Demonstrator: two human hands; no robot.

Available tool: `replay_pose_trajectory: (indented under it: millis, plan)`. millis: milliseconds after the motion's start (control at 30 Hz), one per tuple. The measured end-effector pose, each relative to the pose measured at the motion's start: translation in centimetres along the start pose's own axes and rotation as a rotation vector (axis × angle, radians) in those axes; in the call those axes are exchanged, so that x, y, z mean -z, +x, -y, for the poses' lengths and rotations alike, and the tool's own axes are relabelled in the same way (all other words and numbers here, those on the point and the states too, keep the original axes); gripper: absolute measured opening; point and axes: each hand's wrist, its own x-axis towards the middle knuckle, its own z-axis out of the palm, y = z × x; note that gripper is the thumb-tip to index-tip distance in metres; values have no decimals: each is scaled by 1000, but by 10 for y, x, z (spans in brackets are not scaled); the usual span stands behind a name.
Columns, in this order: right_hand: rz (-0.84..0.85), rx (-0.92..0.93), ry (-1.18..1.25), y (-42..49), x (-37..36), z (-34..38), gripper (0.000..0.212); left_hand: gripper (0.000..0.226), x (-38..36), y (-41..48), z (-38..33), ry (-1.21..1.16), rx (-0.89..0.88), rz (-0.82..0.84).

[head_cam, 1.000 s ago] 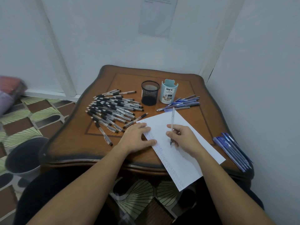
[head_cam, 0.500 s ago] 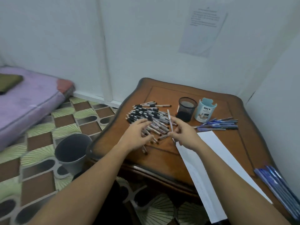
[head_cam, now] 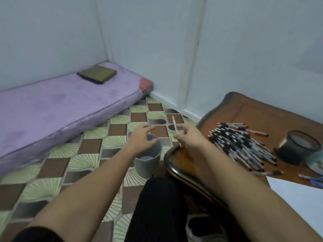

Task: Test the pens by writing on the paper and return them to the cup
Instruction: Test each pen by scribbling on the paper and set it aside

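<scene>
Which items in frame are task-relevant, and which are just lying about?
Job: pen in right hand; pen pile; mesh cup; paper.
Lying about: mattress; folded cloth. Grey bin under left hand: unclear.

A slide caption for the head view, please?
Right hand holds a pen beside the grey bin; left hand at its rim.

No text, label, brand or number could be read. Printing on the pale cup (head_cam: 316,163) at the right edge of the table (head_cam: 258,114) was blurred past reading, and markings on the pens (head_cam: 239,142) heaped on the table were too small.
</scene>
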Motion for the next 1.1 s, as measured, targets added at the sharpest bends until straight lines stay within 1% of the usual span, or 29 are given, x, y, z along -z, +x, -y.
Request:
replay_pose_trajectory:
  millis: [67,133,200,300,433,633,700,900,1100]
  plan:
    - [13,-17,16,17,-17,12,56,56,7,2,12,0,28,-26]
    - [12,-42,30,30,-28,20,66,56,12,2,19,-9,49,-46]
    - [-2,-39,-28,36,-33,23,70,56,13,3,23,-14,63,-51]
    - [3,-2,-99,32,-31,23,62,57,9,5,22,-30,64,-45]
    - [-8,40,-149,14,-9,14,49,56,0,7,2,-53,26,-25]
    - [-126,52,-148,-30,44,-16,37,58,-22,11,-56,-72,-123,15]
    - [-180,40,-172,-47,64,-29,37,56,-34,14,-81,-83,-185,31]
    - [-310,-71,-216,-111,131,-83,41,56,-88,11,-168,-82,-366,121]
    - [-446,-241,-212,-186,188,-150,41,55,-148,-11,-249,-87,-545,268]
